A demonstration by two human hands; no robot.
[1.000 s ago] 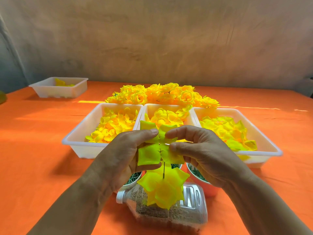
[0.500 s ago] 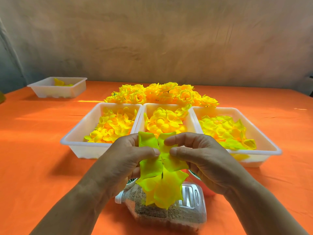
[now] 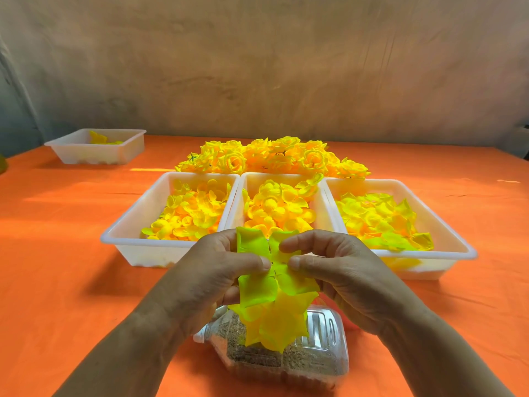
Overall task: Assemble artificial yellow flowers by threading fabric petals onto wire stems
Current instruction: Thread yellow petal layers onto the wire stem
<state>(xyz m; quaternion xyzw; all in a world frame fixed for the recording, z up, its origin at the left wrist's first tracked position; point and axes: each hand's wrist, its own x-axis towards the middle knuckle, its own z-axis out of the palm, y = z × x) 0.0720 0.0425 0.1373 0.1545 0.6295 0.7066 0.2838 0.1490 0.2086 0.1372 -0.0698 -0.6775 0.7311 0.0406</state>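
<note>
The left hand (image 3: 211, 279) and the right hand (image 3: 337, 270) both pinch the four-lobed petal piece (image 3: 254, 285) near its centre. The thumb tips almost meet and the forefingers curl over the upper lobes, so each grip is closed tight on the fabric. A second ago the piece sat higher, with a bare stretch of wire stem showing between it and the flower head (image 3: 282, 325) below. Now it has come down to touch those lower petals, and the wire is covered. The hands have drawn closer together and dropped a little. The flower is held over a clear plastic bottle (image 3: 317, 356) that lies on its side, part filled with sandy grit, on the orange table (image 3: 57, 253). Beyond the hands, three white trays stand side by side as before: the left tray (image 3: 120, 233), the middle tray (image 3: 252, 179) and the right tray (image 3: 458, 247), each holding loose yellow petals. Behind them lies a pile of finished flowers (image 3: 272, 156), and a fourth tray (image 3: 128, 150) sits well apart at the far left
</note>
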